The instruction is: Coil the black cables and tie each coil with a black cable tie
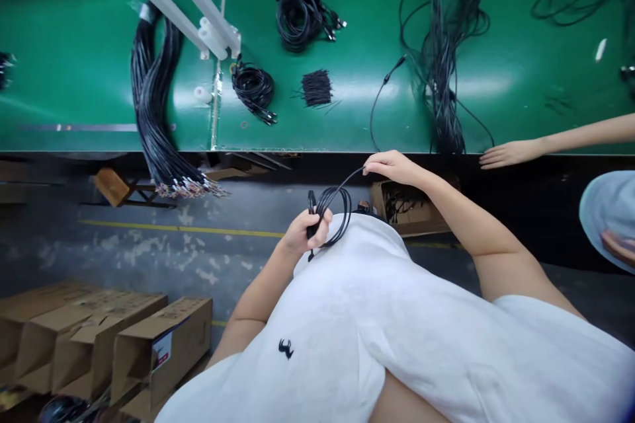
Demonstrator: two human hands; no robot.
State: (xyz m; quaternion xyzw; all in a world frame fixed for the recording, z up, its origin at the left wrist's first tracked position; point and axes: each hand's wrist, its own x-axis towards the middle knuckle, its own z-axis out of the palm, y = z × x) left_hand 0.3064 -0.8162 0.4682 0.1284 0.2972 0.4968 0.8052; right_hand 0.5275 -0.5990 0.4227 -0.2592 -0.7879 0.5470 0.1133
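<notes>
My left hand [308,231] is closed around a loosely coiled black cable [342,201], held in front of my white shirt. From the coil a single strand runs up to my right hand [394,166], whose thumb and fingers pinch it just off the table edge. Past those fingers, a length of black cable with an inline connector [387,78] lies on the green table [347,132] and leads toward a big tangle of black cables [446,79]. Whether it is the same cable as the coil is hidden by my hand.
Coiled cable bundles [297,16] and a pile of short black ties [316,88] lie on the table. A thick cable bundle [153,92] hangs over its edge beside white posts [193,0]. A co-worker's hand [510,153] reaches in from the right. Cardboard boxes [163,344] stand lower left.
</notes>
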